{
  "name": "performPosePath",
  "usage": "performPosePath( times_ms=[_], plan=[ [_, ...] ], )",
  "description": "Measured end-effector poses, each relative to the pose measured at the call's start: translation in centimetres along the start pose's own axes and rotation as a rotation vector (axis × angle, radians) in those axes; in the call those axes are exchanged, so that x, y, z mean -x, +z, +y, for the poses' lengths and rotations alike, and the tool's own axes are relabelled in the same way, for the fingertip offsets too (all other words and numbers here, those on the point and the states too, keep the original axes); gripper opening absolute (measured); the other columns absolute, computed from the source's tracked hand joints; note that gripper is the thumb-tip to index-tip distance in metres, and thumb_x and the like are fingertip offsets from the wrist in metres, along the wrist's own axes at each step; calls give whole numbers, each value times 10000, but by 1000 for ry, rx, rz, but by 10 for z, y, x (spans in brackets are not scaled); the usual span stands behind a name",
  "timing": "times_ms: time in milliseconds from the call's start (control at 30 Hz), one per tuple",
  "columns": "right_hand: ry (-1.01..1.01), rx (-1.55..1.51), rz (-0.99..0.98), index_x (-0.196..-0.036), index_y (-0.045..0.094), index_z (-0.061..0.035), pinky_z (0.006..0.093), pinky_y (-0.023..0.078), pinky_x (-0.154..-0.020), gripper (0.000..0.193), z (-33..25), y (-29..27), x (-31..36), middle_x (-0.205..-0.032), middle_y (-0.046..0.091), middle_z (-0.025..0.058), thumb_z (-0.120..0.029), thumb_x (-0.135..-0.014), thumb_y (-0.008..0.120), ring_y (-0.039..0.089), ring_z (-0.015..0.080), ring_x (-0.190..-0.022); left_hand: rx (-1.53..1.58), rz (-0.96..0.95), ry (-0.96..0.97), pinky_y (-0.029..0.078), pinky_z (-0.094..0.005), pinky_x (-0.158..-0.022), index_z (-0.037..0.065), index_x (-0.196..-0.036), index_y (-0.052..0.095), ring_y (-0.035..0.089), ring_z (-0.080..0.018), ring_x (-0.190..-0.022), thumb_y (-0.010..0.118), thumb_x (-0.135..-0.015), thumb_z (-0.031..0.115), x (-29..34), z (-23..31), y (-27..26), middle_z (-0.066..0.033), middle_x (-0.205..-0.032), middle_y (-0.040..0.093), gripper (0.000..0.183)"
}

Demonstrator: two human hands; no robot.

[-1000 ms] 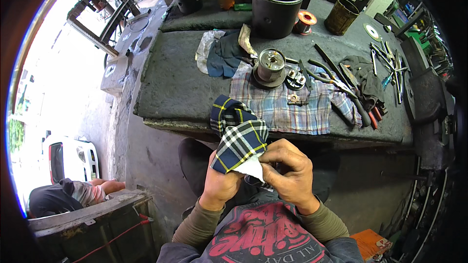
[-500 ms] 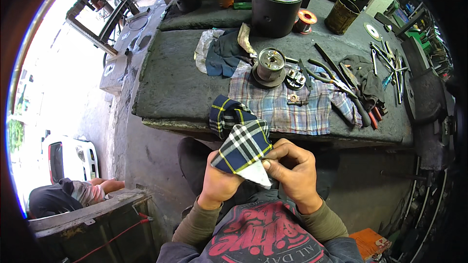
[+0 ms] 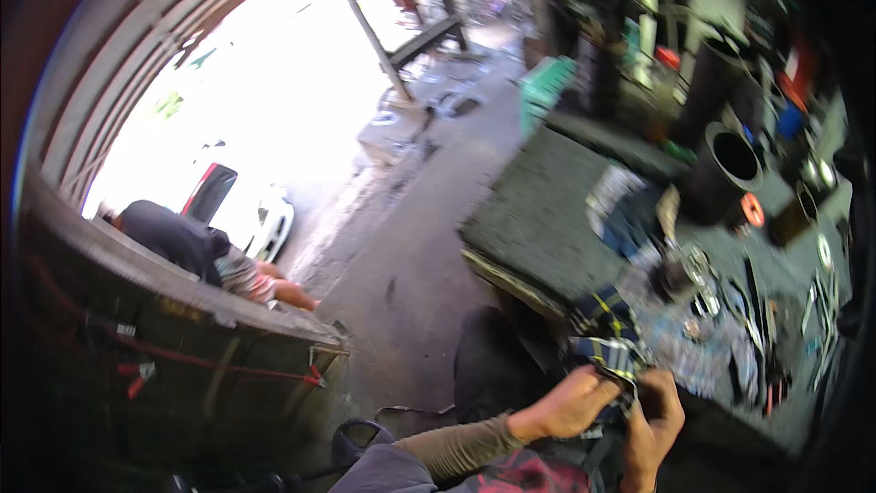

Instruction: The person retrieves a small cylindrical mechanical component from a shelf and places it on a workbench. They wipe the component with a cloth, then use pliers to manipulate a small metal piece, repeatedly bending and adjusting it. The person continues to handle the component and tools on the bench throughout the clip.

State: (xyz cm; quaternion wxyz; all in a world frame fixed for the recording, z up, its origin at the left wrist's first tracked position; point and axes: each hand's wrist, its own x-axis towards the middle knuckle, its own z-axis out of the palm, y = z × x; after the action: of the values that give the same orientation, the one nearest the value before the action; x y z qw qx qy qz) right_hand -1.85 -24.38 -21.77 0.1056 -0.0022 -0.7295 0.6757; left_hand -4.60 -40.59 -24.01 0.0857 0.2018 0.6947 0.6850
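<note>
1. In the head view, the left hand (image 3: 573, 402) is curled up tight. Its fingers wrap around a dark plaid cloth (image 3: 620, 353) and squeeze it.
2. The right hand (image 3: 659, 409) is just beside the left one, at the right side of the same cloth. Its fingers are bent and its thumb points up close to them. It is too blurry there, so I cannot tell if the fingertips pinch the cloth or only sit next to it.
3. The dark plaid cloth is bunched up, blue and black with white and yellow stripes. It sits at the top of the two hands, by the near edge of the big dark table (image 3: 538, 228).
4. On the table, just past the dark cloth, a pale plaid cloth (image 3: 662, 324) is spread flat. A round metal part (image 3: 676, 278) is on it, near its far side.
5. A blue and grey rag (image 3: 631, 219) lies to the left of the metal part. Farther back are a tall black pot (image 3: 701, 184), a red spool (image 3: 752, 210) and a brown can (image 3: 790, 226).
6. Long metal tools (image 3: 821, 315) lie on the right side of the table.
7. Far to the left, another person (image 3: 173, 239) bends over near a white car (image 3: 270, 226).
</note>
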Motion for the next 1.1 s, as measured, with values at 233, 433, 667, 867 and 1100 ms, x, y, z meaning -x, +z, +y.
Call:
performPosePath(
  times_ms=[233,433,667,867,1100],
  plan=[
    [-25,207,-45,-1233,696,40,322,515,-996,306,-21,6,-1,-1235,671,93,88,-931,679,648,203,-1129,195,56,-71,525,-324,-893,-31,-1209,688,610,-116,-964,604,-1072,92,-1,1,-12,-52,-1032,728,202],
    [-25,79,-90,-1264,679,52,343,513,-1008,350,-7,0,2,-1278,656,107,76,-915,689,641,230,-1139,240,218,-114,517,-305,-962,11,-1326,553,600,-109,-1112,892,-891,121,7,-41,-9,-55,-1179,648,562],
    [-117,142,-36,-1172,707,72,388,502,-1008,217,-21,5,2,-1133,702,137,31,-962,670,648,282,-1083,214,84,-4,532,-291,-890,-9,-1142,696,645,-103,-984,756,-935,13,-11,-8,-17,-32,-1018,738,217],
    [-207,184,-13,-1075,701,57,400,510,-991,142,-12,1,6,-1118,670,135,73,-934,685,635,275,-1085,369,17,-90,529,-275,-902,-19,-1114,740,650,-88,-1000,745,-923,-20,-11,-19,-9,-19,-1022,771,190],
    [-246,362,-92,-1106,730,49,375,533,-924,203,-22,0,4,-1082,693,144,78,-907,705,668,288,-1030,416,174,-352,529,-285,-911,-19,-1145,710,648,-91,-991,808,-907,0,1,5,-23,-12,-1045,749,258]
  ],
)
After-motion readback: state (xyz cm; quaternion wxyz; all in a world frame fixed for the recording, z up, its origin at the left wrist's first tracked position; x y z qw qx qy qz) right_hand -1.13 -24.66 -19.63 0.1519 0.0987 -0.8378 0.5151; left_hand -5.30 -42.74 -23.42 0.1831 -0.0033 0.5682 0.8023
